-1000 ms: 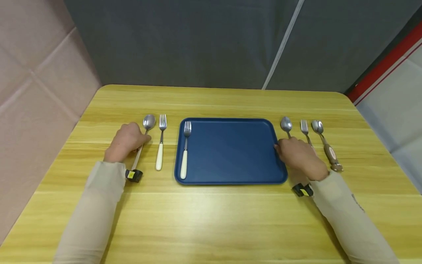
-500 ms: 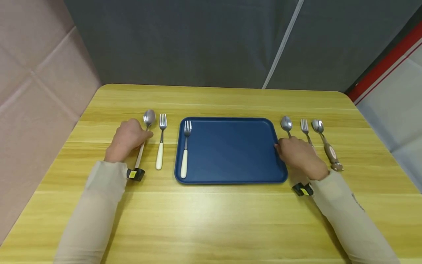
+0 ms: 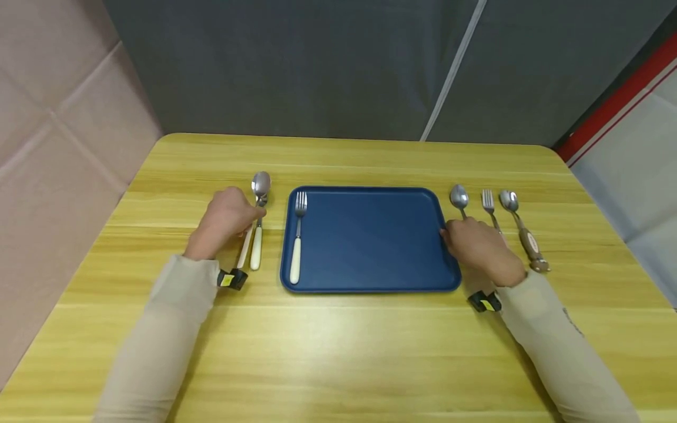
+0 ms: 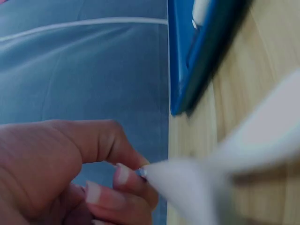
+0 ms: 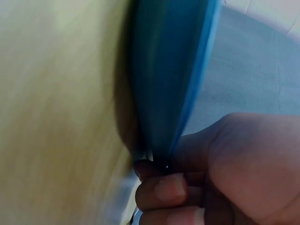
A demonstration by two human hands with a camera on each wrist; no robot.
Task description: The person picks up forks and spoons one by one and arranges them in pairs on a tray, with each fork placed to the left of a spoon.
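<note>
Two hands are engaged: a white-handled steel spoon [image 3: 255, 207] is pinched by the left hand [image 3: 224, 220], just left of the blue rectangular plastic tray [image 3: 370, 241], whose right rim is gripped by the right hand [image 3: 481, 249].

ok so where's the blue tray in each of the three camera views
Head: the blue tray lies mid-table between the two hands, one white-handled fork along its left side.
Left wrist: its edge shows upper right, beyond the left hand.
Right wrist: its rim runs down the middle, the right hand holding it.
Shared landmark: the yellow wooden table.
</note>
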